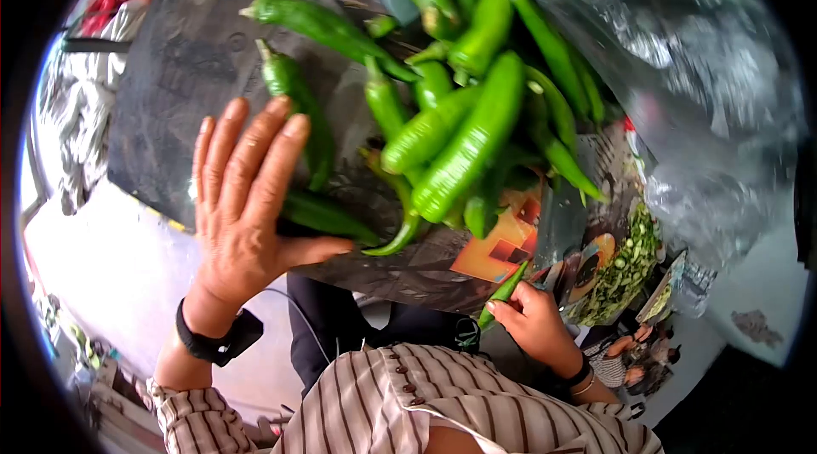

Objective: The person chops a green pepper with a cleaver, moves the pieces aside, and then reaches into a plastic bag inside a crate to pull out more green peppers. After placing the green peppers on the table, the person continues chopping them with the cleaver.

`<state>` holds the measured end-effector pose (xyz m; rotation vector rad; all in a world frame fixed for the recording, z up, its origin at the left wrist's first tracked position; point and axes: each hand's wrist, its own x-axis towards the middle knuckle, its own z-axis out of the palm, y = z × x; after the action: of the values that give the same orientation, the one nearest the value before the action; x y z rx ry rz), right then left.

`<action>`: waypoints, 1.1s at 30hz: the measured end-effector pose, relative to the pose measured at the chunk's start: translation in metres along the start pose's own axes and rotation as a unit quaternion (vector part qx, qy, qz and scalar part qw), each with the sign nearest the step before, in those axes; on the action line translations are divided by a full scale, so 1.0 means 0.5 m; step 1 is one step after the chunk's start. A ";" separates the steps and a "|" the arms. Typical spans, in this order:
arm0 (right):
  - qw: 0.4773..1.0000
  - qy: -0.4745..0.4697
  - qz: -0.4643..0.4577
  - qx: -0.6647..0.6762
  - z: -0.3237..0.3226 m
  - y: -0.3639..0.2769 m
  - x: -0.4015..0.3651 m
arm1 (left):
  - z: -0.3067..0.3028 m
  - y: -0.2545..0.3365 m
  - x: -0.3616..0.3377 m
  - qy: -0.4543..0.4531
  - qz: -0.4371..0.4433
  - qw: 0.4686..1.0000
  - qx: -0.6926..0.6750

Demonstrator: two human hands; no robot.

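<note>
Several long green peppers [477, 131] lie heaped on the dark tabletop [187, 71]. My left hand [242, 207] is spread open at the left of the heap, palm down, with its thumb pointing toward the peppers. Just beside its fingers lies a pepper [302, 105], and another pepper [332, 214] shows past the thumb. By the front edge of the table my right hand [536, 322] is closed around a smaller green pepper [506, 291], whose tip points up and away from me. Whether the left palm touches anything underneath is hidden.
A clear plastic bag [681, 88] covers the right side, partly beside the heap. Chopped green pieces [625, 271] lie at the lower right, near an orange printed sheet [502, 241]. Other people [630, 360] appear small at the lower right.
</note>
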<state>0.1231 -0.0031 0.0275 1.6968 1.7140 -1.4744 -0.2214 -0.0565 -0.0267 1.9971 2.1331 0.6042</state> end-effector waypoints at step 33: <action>0.708 0.517 -0.471 -0.103 0.145 0.142 0.055 | 0.090 0.034 0.004 0.332 0.005 0.943 -0.024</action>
<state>0.1476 -0.0629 -0.0555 1.6426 3.5475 -0.2973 -0.1888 -0.0459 -0.0607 1.9600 2.3983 1.4899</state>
